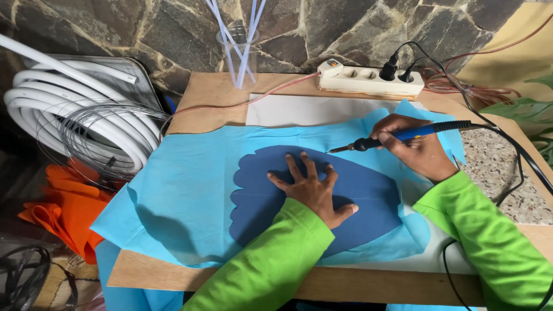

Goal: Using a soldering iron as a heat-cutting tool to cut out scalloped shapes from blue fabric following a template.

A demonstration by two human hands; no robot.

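Right hand: fingers closed around the blue handle of a soldering iron, held like a pen; the dark tip points left and sits at the upper edge of the dark blue shape, contact too fine to tell. Black cord runs from the handle's rear down the right side.

Left hand: flat, fingers spread, palm pressed on the dark blue shape, gripping nothing.

Dark blue shape: rounded with a scalloped left edge, lying flat on the light blue sheet, mid-board.

Light blue sheet: spread over a white sheet on a wooden board; its front left corner hangs over the board's edge.

Sleeves: bright green, both arms.

Power strip: white, at the board's far edge, two black plugs in it.

Clear cup: far edge, holding straws.

White hose coil: left of the board, thin wire looped over it.

Orange cloth: below the coil.

Stone wall: behind.
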